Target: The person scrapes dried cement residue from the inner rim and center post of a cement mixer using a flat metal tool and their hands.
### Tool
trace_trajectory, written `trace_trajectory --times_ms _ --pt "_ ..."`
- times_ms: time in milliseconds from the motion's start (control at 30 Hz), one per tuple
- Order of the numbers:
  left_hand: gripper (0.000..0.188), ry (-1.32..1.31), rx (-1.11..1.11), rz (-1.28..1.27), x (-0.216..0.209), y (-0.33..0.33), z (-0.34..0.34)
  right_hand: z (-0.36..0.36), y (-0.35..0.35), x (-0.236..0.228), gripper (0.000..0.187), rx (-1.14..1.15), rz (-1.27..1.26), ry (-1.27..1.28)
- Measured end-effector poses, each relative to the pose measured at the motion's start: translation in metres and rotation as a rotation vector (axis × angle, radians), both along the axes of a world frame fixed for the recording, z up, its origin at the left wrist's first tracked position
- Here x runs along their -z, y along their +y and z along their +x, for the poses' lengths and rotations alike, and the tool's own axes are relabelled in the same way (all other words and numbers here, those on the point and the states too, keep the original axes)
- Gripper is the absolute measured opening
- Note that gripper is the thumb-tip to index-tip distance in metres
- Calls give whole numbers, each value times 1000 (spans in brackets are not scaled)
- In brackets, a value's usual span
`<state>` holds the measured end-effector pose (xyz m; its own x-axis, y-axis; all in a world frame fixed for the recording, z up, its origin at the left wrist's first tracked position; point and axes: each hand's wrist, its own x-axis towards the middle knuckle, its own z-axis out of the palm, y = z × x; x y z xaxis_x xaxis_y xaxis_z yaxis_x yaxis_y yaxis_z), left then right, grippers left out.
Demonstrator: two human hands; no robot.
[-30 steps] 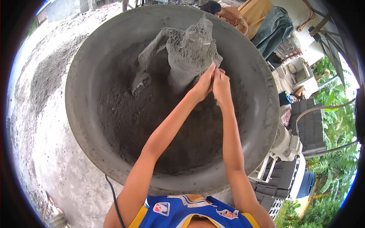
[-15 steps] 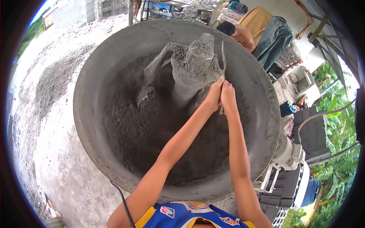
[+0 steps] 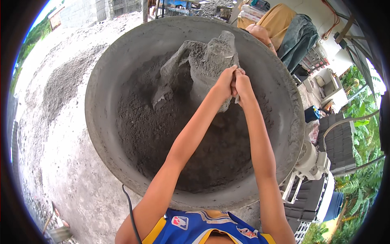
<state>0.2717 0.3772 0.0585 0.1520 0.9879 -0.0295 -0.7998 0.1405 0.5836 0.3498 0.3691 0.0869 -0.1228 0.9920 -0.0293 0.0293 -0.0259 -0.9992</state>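
Both my arms reach over a large round concrete mixer pan point(image 3: 94, 110) with dark, crumbly mix point(image 3: 140, 126) spread over its floor. From its middle rises a cement-caked hub point(image 3: 207, 61), with a paddle arm point(image 3: 175, 61) bending down on the left. My left hand point(image 3: 224, 82) and right hand point(image 3: 243, 84) are closed together around a slim, cement-coated metal bar point(image 3: 237, 99), right beside the hub. A short piece shows below my fists; most of its upper part blends with the hub. Whether its end touches the hub, I cannot tell.
A motor point(image 3: 310, 160) is mounted at the pan's right side, near stacked grey blocks point(image 3: 339, 140). A black cable point(image 3: 131, 211) runs by my left arm. Another person point(image 3: 262, 33) is beyond the far rim, near draped cloths. A sand heap point(image 3: 67, 83) lies left.
My hands have shifted slightly up and left, closer to the hub. The bar, which stood out well above my fists, now shows much less there. My view has shifted a little.
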Motion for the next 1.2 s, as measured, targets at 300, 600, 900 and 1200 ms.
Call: trace_trajectory --times_ms 300,600,900,1200 --pt "27 160 86 -81 16 5 5 14 -3 22 37 -69 -116 28" --pt "23 32 -31 -49 27 14 19 11 -9 23 41 29 -73 7" --pt "25 94 -43 -83 5 31 9 16 32 20 45 -105 -62 -83" --pt "37 213 -343 -108 102 -66 60 56 -65 101 40 -146 -48 -252"
